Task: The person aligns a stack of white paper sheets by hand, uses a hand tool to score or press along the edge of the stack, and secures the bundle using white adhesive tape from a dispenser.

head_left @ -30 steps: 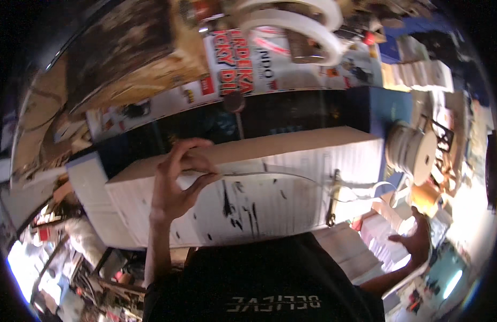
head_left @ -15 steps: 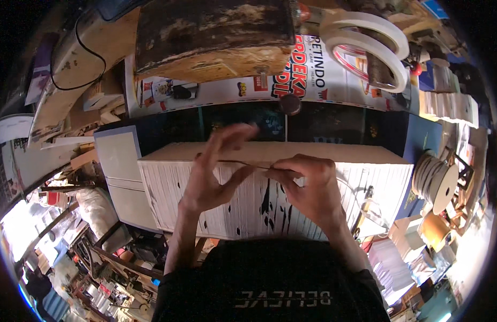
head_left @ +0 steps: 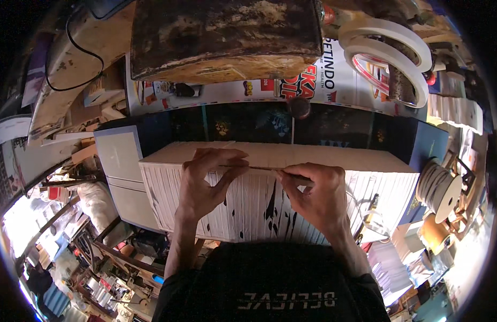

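Observation:
A long row of white book blocks (head_left: 162, 193) stands packed in front of me, dark streaks and spots marking the side toward me. Above its upper edge, a thin brownish strand (head_left: 263, 169) stretches between my hands. My right hand (head_left: 321, 193) pinches one end between thumb and fingertips. On the other side, my left hand (head_left: 197, 185) has its thumb and fingers drawn together around the strand. Whether it is cord or a narrow strip cannot be made out.
Behind the row lie dark, patterned covers (head_left: 243, 126) and a small round dark lid (head_left: 298, 107). Farther back sit a stained wooden block (head_left: 221, 43) and white tape rolls (head_left: 361, 35). A cord reel (head_left: 447, 196) stands right; pale grey boards (head_left: 117, 155) flank the left.
My left hand has come down from a raised, spread pose and closed on the strand. My right hand keeps its pinch. The whole view has shifted slightly.

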Action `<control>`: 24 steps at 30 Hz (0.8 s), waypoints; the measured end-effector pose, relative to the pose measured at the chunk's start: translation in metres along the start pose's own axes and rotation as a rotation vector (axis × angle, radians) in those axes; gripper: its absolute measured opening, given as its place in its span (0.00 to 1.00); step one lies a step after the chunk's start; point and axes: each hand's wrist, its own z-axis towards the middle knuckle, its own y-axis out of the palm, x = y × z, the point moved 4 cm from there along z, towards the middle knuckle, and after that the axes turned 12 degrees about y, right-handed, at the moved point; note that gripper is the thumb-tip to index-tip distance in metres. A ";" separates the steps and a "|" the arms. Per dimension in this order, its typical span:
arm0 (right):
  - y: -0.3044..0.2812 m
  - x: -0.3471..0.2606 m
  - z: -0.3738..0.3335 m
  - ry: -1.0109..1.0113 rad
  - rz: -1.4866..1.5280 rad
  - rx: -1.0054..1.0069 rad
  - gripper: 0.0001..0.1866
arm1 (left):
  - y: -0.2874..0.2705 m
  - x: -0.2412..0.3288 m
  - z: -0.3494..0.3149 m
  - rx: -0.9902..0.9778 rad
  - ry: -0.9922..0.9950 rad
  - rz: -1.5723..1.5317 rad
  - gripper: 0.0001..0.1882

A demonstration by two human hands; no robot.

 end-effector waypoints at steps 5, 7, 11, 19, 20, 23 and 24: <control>0.002 0.003 -0.005 0.074 0.058 0.009 0.07 | 0.015 0.004 0.005 -0.014 -0.037 -0.058 0.18; 0.002 -0.002 -0.011 0.068 0.036 0.032 0.07 | 0.017 0.005 0.006 -0.019 -0.060 -0.080 0.19; -0.007 -0.001 -0.022 0.110 0.040 0.088 0.08 | 0.018 0.011 0.007 0.000 0.008 -0.015 0.22; -0.009 0.009 -0.017 0.084 0.014 0.091 0.10 | 0.020 0.006 0.003 0.040 0.018 -0.033 0.22; -0.009 0.009 -0.016 0.082 0.025 0.088 0.10 | 0.020 0.007 0.003 0.056 0.000 -0.037 0.22; -0.008 0.011 -0.016 0.073 0.043 0.083 0.09 | 0.022 0.008 0.000 0.095 -0.022 -0.039 0.23; -0.007 0.012 -0.016 0.067 0.048 0.084 0.09 | 0.022 0.008 -0.001 0.115 -0.025 -0.039 0.23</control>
